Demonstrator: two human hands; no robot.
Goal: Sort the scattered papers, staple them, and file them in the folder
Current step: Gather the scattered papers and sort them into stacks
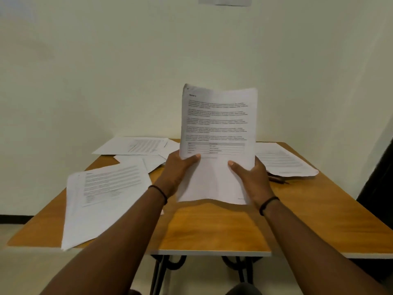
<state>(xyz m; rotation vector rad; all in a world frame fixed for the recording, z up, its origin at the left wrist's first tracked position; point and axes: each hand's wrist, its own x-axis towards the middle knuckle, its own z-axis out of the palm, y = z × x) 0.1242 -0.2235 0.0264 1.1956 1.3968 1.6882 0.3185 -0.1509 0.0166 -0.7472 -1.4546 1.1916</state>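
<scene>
Two bare forearms reach forward from the 6 o'clock edge and converge toward the centre. The left hand (pixel 177 167) is curled closed, thumb pointing toward 3 o'clock, knuckles turned outward. The right hand (pixel 252 177) is likewise clenched, its thumb aimed toward 10 o'clock. Both hands sit near each other at similar height, raised, each wrist ringed by a thin dark band.

Printed papers (pixel 217 128) — upright, held.

Loose sheets (pixel 106 194) left, far-left (pixel 136 145) and right (pixel 282 159) on table (pixel 212 228); held stack (pixel 217 133) centre.
</scene>
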